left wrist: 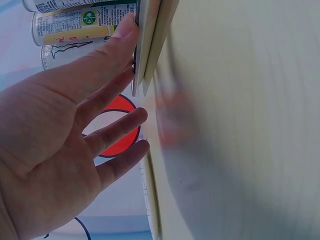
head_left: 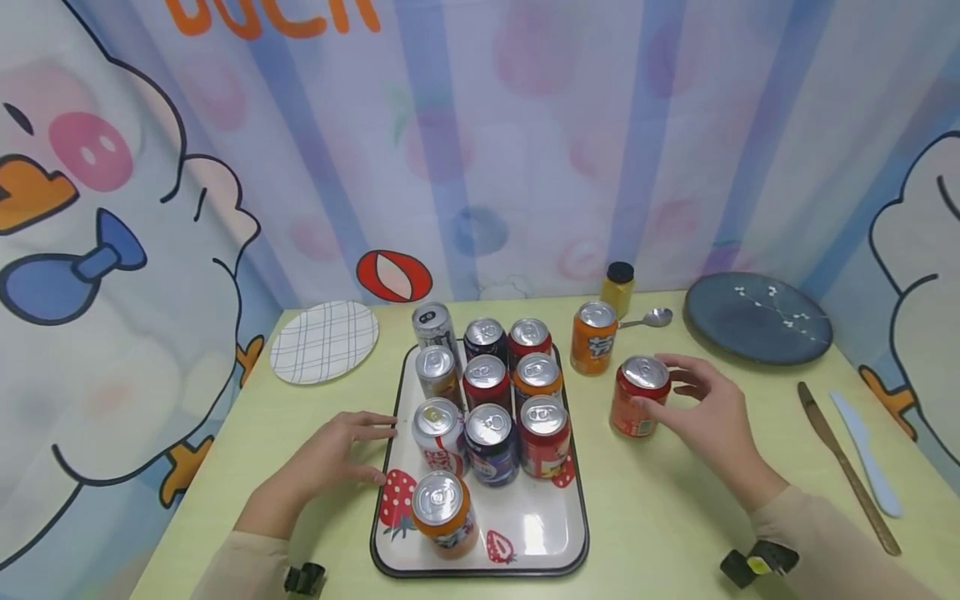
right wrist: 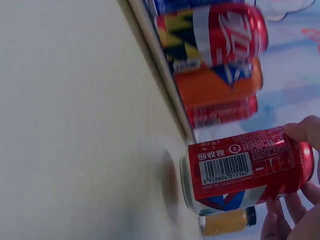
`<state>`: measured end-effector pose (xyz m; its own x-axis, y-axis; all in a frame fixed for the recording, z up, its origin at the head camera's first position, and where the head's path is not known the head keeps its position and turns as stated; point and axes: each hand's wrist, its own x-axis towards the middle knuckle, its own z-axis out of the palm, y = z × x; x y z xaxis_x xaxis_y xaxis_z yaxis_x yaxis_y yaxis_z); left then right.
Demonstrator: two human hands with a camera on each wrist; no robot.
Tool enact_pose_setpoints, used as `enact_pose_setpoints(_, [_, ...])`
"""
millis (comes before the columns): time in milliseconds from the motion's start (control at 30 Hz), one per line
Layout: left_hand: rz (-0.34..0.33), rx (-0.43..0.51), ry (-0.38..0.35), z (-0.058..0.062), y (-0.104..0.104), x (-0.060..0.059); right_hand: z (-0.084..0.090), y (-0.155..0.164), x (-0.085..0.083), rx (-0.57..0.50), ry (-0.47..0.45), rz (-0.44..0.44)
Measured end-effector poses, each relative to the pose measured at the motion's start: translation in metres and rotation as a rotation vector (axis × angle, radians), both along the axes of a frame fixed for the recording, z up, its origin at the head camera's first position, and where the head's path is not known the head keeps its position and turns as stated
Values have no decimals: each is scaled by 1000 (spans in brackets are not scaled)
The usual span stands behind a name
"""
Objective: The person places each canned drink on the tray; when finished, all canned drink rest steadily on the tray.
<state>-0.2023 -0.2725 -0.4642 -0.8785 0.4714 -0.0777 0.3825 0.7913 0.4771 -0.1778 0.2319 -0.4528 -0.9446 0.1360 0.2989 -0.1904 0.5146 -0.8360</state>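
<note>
My right hand (head_left: 708, 408) grips a red Coca-Cola can (head_left: 637, 404) between thumb and fingers, to the right of the tray. In the right wrist view the can (right wrist: 245, 170) shows its barcode, and its base appears just off the table. My left hand (head_left: 330, 454) is at the left edge of the white strawberry-patterned tray (head_left: 540, 542), fingers spread and holding nothing. The left wrist view shows its thumb and index fingertips at the tray's rim, perhaps touching it. Several drink cans stand upright on the tray, with an orange can (head_left: 444, 521) nearest the front.
Another orange can (head_left: 592, 342) stands right of the tray's back, by a yellow jar (head_left: 618, 292) and a spoon (head_left: 651, 318). A dark plate (head_left: 750, 329), a brown knife (head_left: 843, 458) and a pale blue knife (head_left: 866, 454) lie at right. A checked plate (head_left: 322, 350) lies back left.
</note>
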Motion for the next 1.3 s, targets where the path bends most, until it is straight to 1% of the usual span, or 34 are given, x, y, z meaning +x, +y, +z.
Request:
enact_pose_setpoints(167, [11,2,9,0,0,0,9,-14,27,-13,82,80])
enact_pose_setpoints(367, [3,-14,20,1,0,0,21,-32,54,-29,129,184])
enact_pose_setpoints(500, [-3,-18,25,1,0,0,27,-46,67,-38,128,264])
enact_pose_setpoints(600, [4,-17,20,1,0,0,29,-59,75,-46,112,311])
enact_pose_setpoints(700, [12,-20,17,2,1,0,29,-74,81,-23,104,332])
enact_pose_setpoints(833, [24,-27,11,2,2,0,26,-93,85,-10,111,362])
enact_pose_setpoints(1067, [40,-33,-7,2,2,1,11,-122,87,-27,146,400])
enact_pose_setpoints(1133, [38,-32,-5,2,2,2,7,-128,87,-32,161,408])
enact_pose_setpoints(1300, [48,-33,-11,1,2,3,-3,-139,87,-58,160,425])
